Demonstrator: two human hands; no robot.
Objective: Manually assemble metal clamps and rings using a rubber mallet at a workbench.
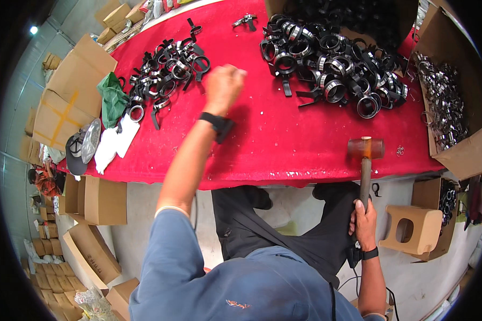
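Observation:
In my right hand [364, 224], low at the table's front edge, is the wooden handle of a mallet [366, 149]. Its brown barrel-shaped head is raised over the red cloth [284, 155]. My left hand [224, 89] reaches over the cloth with its fingers curled closed; what they hold, if anything, is hidden. Just beyond it to the left lies a loose pile of black and silver ring clamps [168, 69]. A larger heap of the same ring clamps [332, 67] spreads across the far right. One separate clamp [245, 22] rests at the far middle.
At the right stands an open carton [460, 159] of small metal clips [444, 101]. Green cloth [112, 99], white gloves [115, 144] and a dark cap [76, 153] sit at the left edge. A cardboard stool-like box [411, 230] and several cartons [106, 200] stand on the floor.

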